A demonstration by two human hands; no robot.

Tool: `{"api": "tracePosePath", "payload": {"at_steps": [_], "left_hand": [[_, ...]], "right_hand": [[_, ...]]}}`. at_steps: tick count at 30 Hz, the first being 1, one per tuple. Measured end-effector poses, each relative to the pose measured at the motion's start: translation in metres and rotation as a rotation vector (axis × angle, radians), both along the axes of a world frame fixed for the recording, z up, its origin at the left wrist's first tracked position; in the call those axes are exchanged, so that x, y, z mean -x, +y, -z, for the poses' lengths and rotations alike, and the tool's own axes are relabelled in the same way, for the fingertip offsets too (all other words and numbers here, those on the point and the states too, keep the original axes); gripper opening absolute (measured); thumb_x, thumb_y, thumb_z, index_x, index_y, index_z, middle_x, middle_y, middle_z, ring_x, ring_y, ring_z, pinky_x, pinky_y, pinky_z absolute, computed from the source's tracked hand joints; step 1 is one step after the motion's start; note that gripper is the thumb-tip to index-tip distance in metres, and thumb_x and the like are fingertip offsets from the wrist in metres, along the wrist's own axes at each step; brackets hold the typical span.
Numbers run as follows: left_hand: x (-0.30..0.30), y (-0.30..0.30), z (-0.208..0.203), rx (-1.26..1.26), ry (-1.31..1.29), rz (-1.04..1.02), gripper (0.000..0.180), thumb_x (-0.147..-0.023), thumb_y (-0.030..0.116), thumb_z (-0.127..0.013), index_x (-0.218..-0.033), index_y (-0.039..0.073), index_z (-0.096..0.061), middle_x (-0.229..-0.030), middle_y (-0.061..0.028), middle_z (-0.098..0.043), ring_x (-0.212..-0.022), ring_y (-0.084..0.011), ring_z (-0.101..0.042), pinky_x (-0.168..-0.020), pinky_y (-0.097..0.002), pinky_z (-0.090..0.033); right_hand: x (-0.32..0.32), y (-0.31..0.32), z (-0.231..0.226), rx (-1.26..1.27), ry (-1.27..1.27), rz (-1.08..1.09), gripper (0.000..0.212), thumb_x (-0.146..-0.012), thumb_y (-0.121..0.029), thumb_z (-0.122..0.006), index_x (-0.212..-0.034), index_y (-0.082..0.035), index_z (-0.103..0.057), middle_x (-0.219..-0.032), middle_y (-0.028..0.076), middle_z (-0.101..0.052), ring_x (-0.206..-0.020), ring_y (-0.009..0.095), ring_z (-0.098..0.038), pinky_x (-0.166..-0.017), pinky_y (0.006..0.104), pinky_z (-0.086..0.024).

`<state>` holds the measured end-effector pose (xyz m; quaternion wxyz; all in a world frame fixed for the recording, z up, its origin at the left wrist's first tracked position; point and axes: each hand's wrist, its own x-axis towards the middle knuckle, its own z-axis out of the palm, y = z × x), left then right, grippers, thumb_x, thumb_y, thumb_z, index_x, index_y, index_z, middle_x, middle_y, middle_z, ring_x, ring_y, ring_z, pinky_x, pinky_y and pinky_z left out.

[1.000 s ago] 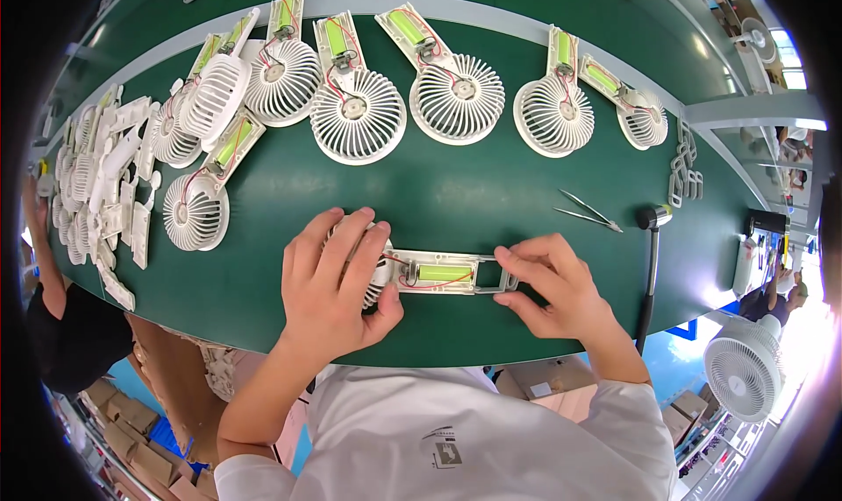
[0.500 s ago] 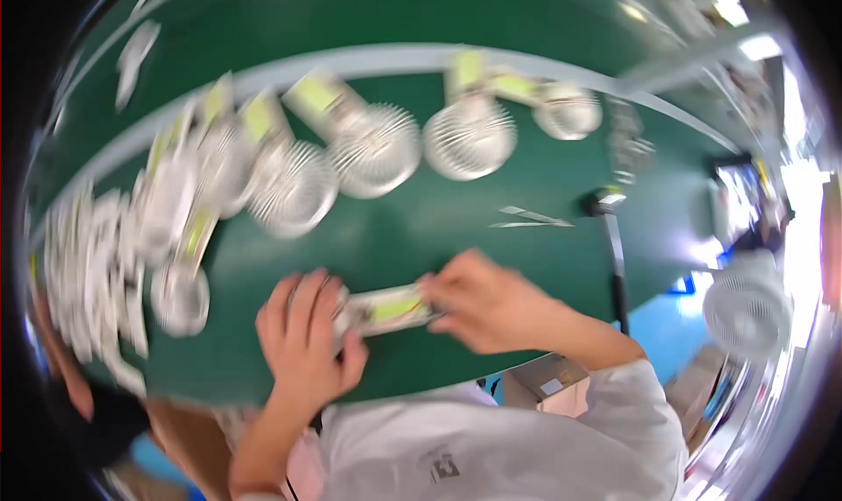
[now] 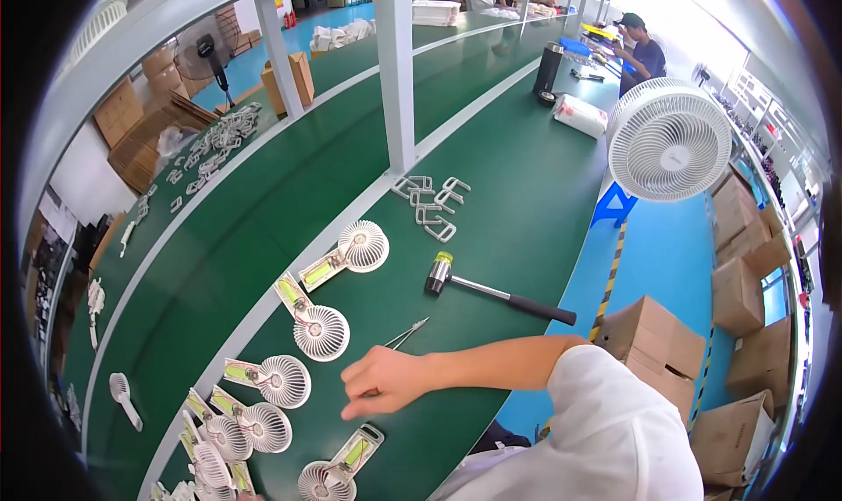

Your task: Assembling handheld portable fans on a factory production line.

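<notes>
My right hand (image 3: pixel 384 383) is above the green bench, palm down, fingers half curled and thumb apart. Nothing shows in it. Just past its wrist lie slim silver tweezers (image 3: pixel 410 332), partly covered by it. Nearer me is a white handheld fan (image 3: pixel 329 478) with its handle uncovered, showing a yellow-green battery, thin wires and a loop at the handle's end. Only a sliver of skin at the lower edge may be my left hand (image 3: pixel 252 497); its fingers are hidden. More opened fans, such as one with a round grille (image 3: pixel 321 332), line the bench's rail to the left.
A mallet (image 3: pixel 438 277) with a black handle lies ahead of my right arm. Beyond it are several grey loops (image 3: pixel 430 207). A metal post (image 3: pixel 397 80) rises from the rail. A large white fan (image 3: pixel 671 141) and cardboard boxes (image 3: pixel 653 339) stand right. Another person (image 3: pixel 647 55) sits far off.
My view has swung up and right. My right hand has let go of the fan's handle end and moved toward the tweezers. My left hand has nearly left the picture.
</notes>
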<state>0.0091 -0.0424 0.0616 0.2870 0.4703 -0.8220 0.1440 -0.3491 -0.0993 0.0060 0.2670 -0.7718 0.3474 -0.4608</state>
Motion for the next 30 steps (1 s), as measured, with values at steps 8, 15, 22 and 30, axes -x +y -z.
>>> {"api": "tracePosePath", "payload": {"at_steps": [8, 15, 22, 30], "left_hand": [[-0.133, -0.031, -0.026, 0.022, -0.044, -0.46, 0.034, -0.093, 0.027, -0.073, -0.112, -0.001, -0.07, -0.115, -0.0232, -0.067, -0.11, -0.0403, -0.062, -0.095, -0.0514, -0.051], [-0.214, -0.033, 0.04, 0.367, -0.164, -0.002, 0.049, -0.092, 0.046, -0.068, -0.123, 0.007, -0.071, -0.11, -0.0272, -0.067, -0.108, -0.0448, -0.06, -0.093, -0.0556, -0.05], [-0.255, -0.068, 0.078, 0.391, -0.035, 0.134, 0.038, -0.092, 0.039, -0.067, -0.11, 0.006, -0.076, -0.11, -0.0294, -0.068, -0.104, -0.0466, -0.059, -0.092, -0.0552, -0.05], [-0.262, -0.119, 0.079, 0.531, -0.085, 0.171, 0.029, -0.093, 0.022, -0.063, -0.094, -0.004, -0.077, -0.086, -0.0275, -0.071, -0.091, -0.0442, -0.064, -0.087, -0.0518, -0.052]], "right_hand": [[-0.007, -0.007, 0.008, 0.08, -0.023, -0.021, 0.048, -0.094, -0.026, -0.073, -0.061, -0.005, -0.045, -0.062, 0.006, -0.042, -0.051, 0.027, -0.046, -0.046, 0.0401, -0.034], [-0.008, -0.008, 0.011, 0.088, -0.021, -0.012, 0.048, -0.094, -0.026, -0.072, -0.061, -0.005, -0.045, -0.062, 0.006, -0.042, -0.051, 0.028, -0.046, -0.047, 0.0407, -0.035], [-0.006, -0.007, 0.012, 0.05, -0.018, 0.017, 0.048, -0.094, -0.025, -0.073, -0.061, -0.005, -0.045, -0.062, 0.006, -0.043, -0.051, 0.027, -0.046, -0.048, 0.0406, -0.035], [-0.01, -0.016, 0.009, 0.025, -0.029, 0.008, 0.048, -0.094, -0.023, -0.073, -0.061, -0.003, -0.045, -0.061, 0.007, -0.043, -0.052, 0.027, -0.046, -0.049, 0.0405, -0.035]]}}
